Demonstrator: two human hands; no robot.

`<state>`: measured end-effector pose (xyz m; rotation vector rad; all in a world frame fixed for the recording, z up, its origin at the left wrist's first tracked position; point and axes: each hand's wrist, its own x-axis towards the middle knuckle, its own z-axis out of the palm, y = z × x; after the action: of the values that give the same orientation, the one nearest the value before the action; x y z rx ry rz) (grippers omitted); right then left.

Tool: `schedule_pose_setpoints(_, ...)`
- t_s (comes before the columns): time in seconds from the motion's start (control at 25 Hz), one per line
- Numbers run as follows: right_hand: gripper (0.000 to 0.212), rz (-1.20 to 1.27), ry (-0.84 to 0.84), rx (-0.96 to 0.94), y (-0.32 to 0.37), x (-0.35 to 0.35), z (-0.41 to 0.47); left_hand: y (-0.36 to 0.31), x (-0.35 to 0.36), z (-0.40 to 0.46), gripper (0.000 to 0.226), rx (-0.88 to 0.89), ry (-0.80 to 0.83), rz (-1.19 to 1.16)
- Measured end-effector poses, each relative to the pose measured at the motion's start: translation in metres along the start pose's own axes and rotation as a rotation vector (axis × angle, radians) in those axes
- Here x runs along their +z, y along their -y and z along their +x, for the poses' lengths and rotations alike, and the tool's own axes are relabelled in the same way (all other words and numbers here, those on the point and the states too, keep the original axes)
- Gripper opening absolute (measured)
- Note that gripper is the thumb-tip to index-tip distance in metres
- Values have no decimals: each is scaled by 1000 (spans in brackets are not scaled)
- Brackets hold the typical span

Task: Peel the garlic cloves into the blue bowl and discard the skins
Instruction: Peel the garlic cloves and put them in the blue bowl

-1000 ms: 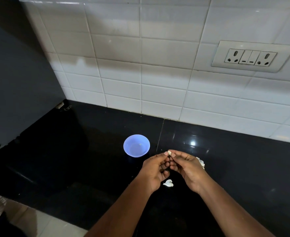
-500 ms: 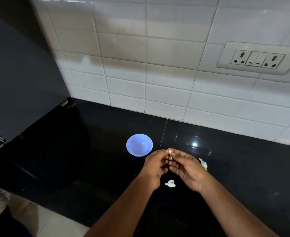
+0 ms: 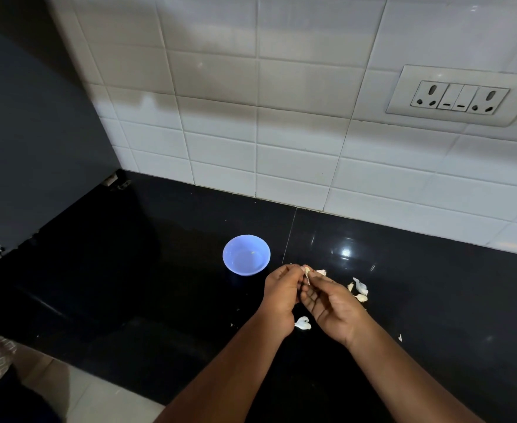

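Both hands up over the tabletop [image 3: 419,300], working one garlic clove [image 3: 307,272]. My left hand [image 3: 282,296] has its fingers curled round the clove to steady it. My right hand [image 3: 332,303] pinches at the clove's tip with thumb and forefinger, lower fingers loosely spread, palm up; looks like I'm lifting a strip of skin. Clove sits between the fingertips so both thumbs can reach it.

Blue bowl [image 3: 246,254] is at 10 o'clock from the hands, near, apart from them, path to it open. Close placement makes sense: short drop once the clove is bare. Inside I see only a small pale fleck, can't tell what.

Loose skin piece [image 3: 303,323] lies on the tabletop at 6 o'clock, between my wrists. More garlic bits [image 3: 359,290] at 3 o'clock, just beside the right hand; cloves or skins, can't tell. Tiny scrap [image 3: 400,338] at 4 o'clock. Skins not yet discarded.

Wall socket [image 3: 460,97] at 1 o'clock on the tiles, well apart. No bin in view.
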<state>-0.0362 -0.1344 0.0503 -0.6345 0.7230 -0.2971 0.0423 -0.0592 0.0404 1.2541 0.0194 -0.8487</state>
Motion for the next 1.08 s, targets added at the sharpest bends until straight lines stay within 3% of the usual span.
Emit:
schedule_pose_setpoints(0.16, 17, 95, -72, -60, 5, -10, 5, 5, -3, 7, 19, -108, -115, -26)
schedule_pose_setpoints(0.36, 19, -103, -91, -115, 16, -23, 9, 19, -10, 3, 4, -6, -99, 441)
schedule_pose_setpoints(0.56, 16, -407, -115, -242, 13, -27, 4, 18, -12, 7, 19, 103, -37, 659)
schedule_pose_setpoints(0.68, 14, -555, -157, -340, 12, -26, 0, 14, -6, 6, 30, 132, 42, 606)
schedule_pose_setpoints(0.88, 15, -657, -138, -422, 14, -25, -6, 10, 2, 5, 9, 175, 44, 448)
schedule_pose_setpoints(1.08, 13, -701, -121, -401, 17, -29, -7, 10, 0, 12, 7, 195, 20, 511)
